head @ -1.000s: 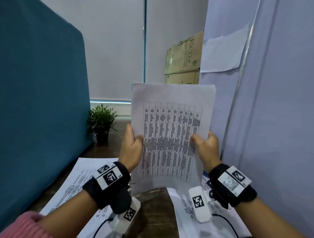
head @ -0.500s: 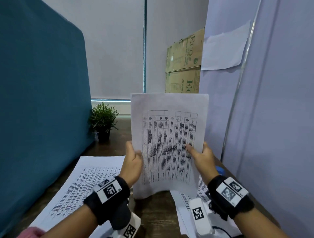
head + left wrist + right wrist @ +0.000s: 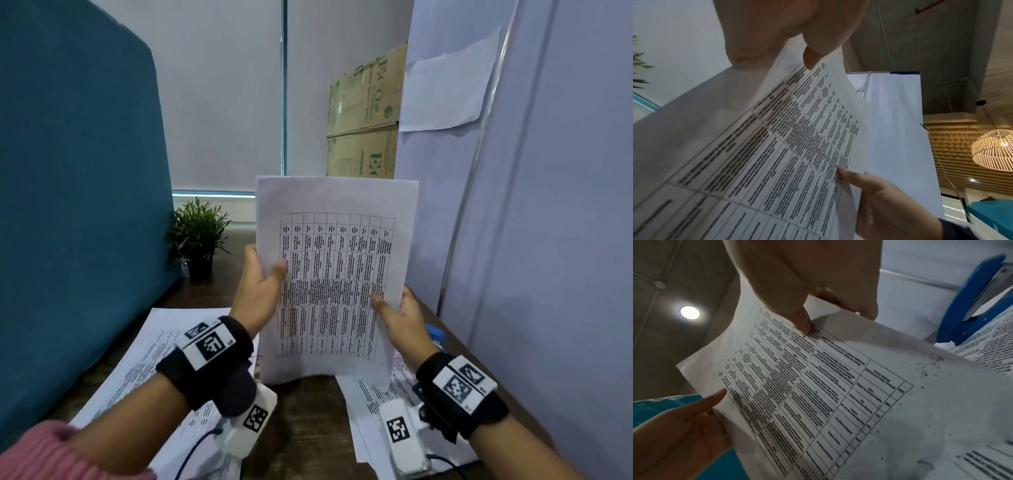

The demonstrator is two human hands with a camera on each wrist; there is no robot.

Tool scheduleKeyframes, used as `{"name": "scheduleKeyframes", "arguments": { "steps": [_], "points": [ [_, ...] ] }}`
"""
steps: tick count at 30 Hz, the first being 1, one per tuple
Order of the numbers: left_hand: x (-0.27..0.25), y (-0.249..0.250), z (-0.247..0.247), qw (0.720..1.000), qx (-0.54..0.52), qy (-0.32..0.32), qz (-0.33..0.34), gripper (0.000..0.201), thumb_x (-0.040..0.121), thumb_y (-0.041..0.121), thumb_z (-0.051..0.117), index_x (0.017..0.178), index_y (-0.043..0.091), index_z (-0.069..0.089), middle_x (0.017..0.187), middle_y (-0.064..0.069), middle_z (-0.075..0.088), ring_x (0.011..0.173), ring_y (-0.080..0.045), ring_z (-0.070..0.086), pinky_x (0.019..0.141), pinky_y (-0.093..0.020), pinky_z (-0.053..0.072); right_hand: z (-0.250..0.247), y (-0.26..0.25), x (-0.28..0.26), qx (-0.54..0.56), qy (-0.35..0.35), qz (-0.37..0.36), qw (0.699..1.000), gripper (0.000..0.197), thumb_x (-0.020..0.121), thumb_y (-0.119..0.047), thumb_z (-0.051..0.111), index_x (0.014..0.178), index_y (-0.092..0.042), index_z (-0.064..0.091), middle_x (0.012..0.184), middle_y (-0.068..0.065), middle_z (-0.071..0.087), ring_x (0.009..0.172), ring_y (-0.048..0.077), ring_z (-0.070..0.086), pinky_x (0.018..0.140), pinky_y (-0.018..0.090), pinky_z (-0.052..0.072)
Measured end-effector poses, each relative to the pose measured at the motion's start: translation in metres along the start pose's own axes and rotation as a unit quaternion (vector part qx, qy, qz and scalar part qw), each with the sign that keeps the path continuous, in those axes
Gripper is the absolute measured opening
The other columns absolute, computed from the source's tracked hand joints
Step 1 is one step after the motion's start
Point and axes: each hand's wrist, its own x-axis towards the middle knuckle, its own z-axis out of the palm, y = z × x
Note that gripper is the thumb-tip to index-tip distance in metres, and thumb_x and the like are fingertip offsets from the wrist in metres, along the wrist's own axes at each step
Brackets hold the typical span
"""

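A printed sheet [image 3: 334, 274] with a table of small text stands upright in the air in front of me, above a dark wooden desk [image 3: 308, 428]. My left hand [image 3: 258, 291] pinches its left edge, thumb on the printed face and fingers behind. At the lower right edge my right hand [image 3: 399, 313] pinches it the same way. The left wrist view shows the sheet [image 3: 777, 154] from below with my left thumb [image 3: 810, 56] on it. In the right wrist view the sheet [image 3: 818, 394] bends, with my right thumb [image 3: 801, 322] on the print.
More printed sheets lie on the desk at the left [image 3: 144, 363] and right [image 3: 376, 404]. A small potted plant [image 3: 198, 236] stands at the back. A teal partition [image 3: 78, 205] bounds the left, a white screen [image 3: 548, 240] the right. A blue stapler [image 3: 972, 300] sits by the right sheets.
The sheet has come down toward the desk with both hands and turned more square to me. My right hand now grips lower on its right edge.
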Motion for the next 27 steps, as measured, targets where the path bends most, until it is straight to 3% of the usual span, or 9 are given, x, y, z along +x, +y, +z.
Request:
{"name": "scheduleKeyframes", "arguments": {
  "steps": [3,6,8,12,15,17,21,24,27],
  "points": [
    [0.007,0.002,0.001,1.0,-0.004,0.019,0.019,0.017,0.096,0.01,0.046,0.111,0.017,0.042,0.104,0.006,0.058,0.092,-0.004,0.058,0.078,-0.024,0.049,-0.003,-0.002,-0.001,0.0,-0.005,-0.007,1.0,0.035,0.093,-0.008,0.053,0.127,-0.008,0.046,0.112,0.003,0.06,0.106,0.018,0.057,0.093,0.031,0.046],
    [0.009,-0.003,-0.001,0.999,-0.009,0.029,0.041,0.023,0.095,0.005,0.047,0.115,0.016,0.048,0.101,0.012,0.06,0.089,0.006,0.058,0.073,-0.013,0.049,-0.021,-0.006,0.006,-0.1,-0.093,-0.008,0.991,0.037,0.084,0.003,0.058,0.115,-0.017,0.051,0.104,-0.001,0.063,0.101,0.018,0.061,0.088,0.03,0.05],
    [0.01,-0.006,-0.004,0.998,-0.007,0.026,0.051,0.024,0.094,0.005,0.049,0.115,0.016,0.049,0.1,0.013,0.061,0.083,0.009,0.061,0.07,-0.01,0.052,-0.042,-0.004,0.025,-0.237,-0.148,0.019,0.96,0.033,0.079,0.0,0.061,0.107,-0.017,0.053,0.106,0.0,0.063,0.099,0.018,0.06,0.085,0.03,0.051],
    [0.012,-0.008,-0.007,0.998,-0.01,0.009,0.063,0.025,0.094,0.005,0.049,0.116,0.016,0.049,0.101,0.013,0.062,0.082,0.01,0.063,0.068,-0.011,0.053,-0.077,0.005,0.065,-0.437,-0.033,0.067,0.897,0.023,0.081,-0.01,0.061,0.103,-0.015,0.057,0.114,0.008,0.06,0.097,0.022,0.055,0.078,0.026,0.042],
    [0.013,-0.012,-0.007,0.997,-0.014,0.003,0.069,0.026,0.094,0.005,0.049,0.118,0.016,0.049,0.104,0.013,0.062,0.087,0.008,0.064,0.07,-0.012,0.053,-0.082,0.019,0.085,-0.532,-0.051,0.099,0.839,0.026,0.084,-0.015,0.059,0.108,-0.005,0.061,0.113,0.013,0.063,0.103,0.029,0.059,0.078,0.028,0.044],
    [0.013,-0.012,-0.007,0.997,-0.024,0.005,0.075,0.026,0.094,0.003,0.048,0.118,0.014,0.049,0.105,0.012,0.062,0.088,0.007,0.064,0.071,-0.012,0.053,-0.079,0.031,0.094,-0.569,-0.097,0.127,0.807,0.03,0.086,-0.025,0.061,0.105,-0.002,0.063,0.105,0.014,0.065,0.096,0.029,0.06,0.075,0.029,0.047],
    [0.013,-0.014,-0.006,0.996,-0.04,0.005,0.074,0.021,0.094,0.003,0.048,0.111,0.017,0.05,0.104,0.012,0.062,0.087,0.006,0.064,0.071,-0.013,0.053,-0.068,0.062,0.106,-0.596,-0.148,0.143,0.776,0.037,0.082,-0.038,0.064,0.069,-0.007,0.052,0.075,0.01,0.056,0.075,0.027,0.053,0.061,0.027,0.041],
    [0.013,-0.015,-0.007,0.997,-0.047,0.008,0.068,0.019,0.094,0.005,0.048,0.097,0.024,0.05,0.101,0.009,0.063,0.083,0.007,0.065,0.067,-0.011,0.053,-0.064,0.074,0.105,-0.603,-0.155,0.144,0.769,0.028,0.073,-0.033,0.065,0.073,-0.008,0.053,0.079,0.011,0.06,0.075,0.028,0.06,0.065,0.03,0.047],
    [0.014,-0.015,-0.008,0.997,-0.052,0.008,0.063,0.017,0.094,0.006,0.048,0.096,0.022,0.05,0.099,0.009,0.063,0.081,0.007,0.065,0.066,-0.011,0.052,-0.063,0.077,0.104,-0.611,-0.155,0.136,0.764,0.024,0.072,-0.027,0.066,0.082,-0.009,0.053,0.083,0.01,0.058,0.083,0.03,0.063,0.068,0.03,0.048]
  ]
}}
